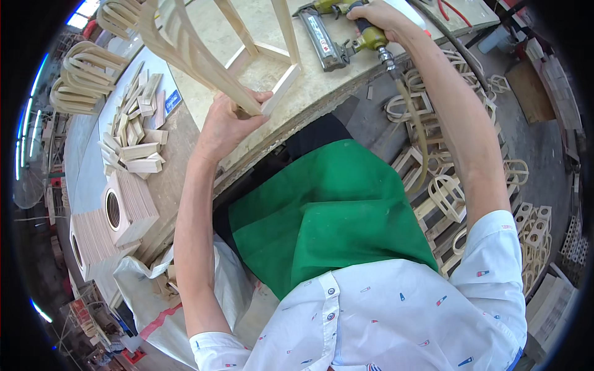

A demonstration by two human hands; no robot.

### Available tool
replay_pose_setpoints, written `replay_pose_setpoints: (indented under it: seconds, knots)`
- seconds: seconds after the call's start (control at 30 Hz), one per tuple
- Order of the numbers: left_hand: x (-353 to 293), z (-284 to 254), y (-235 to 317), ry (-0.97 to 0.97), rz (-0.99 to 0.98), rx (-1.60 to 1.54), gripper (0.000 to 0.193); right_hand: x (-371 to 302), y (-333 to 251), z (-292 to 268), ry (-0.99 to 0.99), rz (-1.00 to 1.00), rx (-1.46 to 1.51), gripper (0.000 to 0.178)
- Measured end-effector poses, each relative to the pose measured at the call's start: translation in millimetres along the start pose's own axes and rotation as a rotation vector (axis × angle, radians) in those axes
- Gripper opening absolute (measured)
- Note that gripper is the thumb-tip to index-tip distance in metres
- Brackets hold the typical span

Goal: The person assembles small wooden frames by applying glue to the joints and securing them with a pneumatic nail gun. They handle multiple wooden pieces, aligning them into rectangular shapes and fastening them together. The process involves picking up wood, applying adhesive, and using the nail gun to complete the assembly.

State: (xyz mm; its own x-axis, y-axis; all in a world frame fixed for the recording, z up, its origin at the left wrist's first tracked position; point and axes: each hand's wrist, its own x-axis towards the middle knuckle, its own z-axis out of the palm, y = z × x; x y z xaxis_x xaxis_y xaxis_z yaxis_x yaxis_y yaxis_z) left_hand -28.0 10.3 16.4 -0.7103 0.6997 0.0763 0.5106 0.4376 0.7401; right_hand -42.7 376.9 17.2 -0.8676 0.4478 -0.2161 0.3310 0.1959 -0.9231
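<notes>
A pale wooden frame (207, 59) with curved, layered legs and a square of slats stands on the workbench (238, 139). My left hand (224, 123) grips the frame's near corner, the thumb and fingers closed around the foot of a curved leg. Farther right, a yellow-green pneumatic nail gun (372, 38) with a long grey magazine lies at the bench's edge. Around its dark handle my right hand (385, 18) is closed. An air hose (411, 108) hangs from the gun's metal fitting down past the edge.
Loose wood blocks (139, 139) lie piled left of the frame. Stacked square panels with round holes (127, 207) sit nearer, above a white sack (148, 290). Bent wooden frames (90, 68) stand far left. More bent wood pieces (447, 195) cover the floor at right.
</notes>
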Motion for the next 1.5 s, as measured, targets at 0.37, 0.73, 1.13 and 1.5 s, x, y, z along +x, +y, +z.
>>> replay_pose_setpoints:
  seconds: [0.37,0.73,1.13,1.5]
  knots:
    - [-6.1,3.8,-1.7,0.037,0.014,0.070,0.031,-201.9,5.6,15.5,-0.116,-0.098,0.336,0.030]
    - [-3.1,5.3,-4.7,0.000,-0.025,-0.097,0.024,-265.2,38.5,101.8,-0.192,0.093,0.897,0.030]
    - [-4.1,5.3,-7.2,-0.004,0.016,-0.132,0.033,-264.6,40.3,109.1,-0.217,0.083,0.907,0.033]
    - [-4.0,4.0,-6.4,-0.007,0.006,-0.095,0.028,-265.5,44.0,111.3,-0.227,0.146,0.928,0.029]
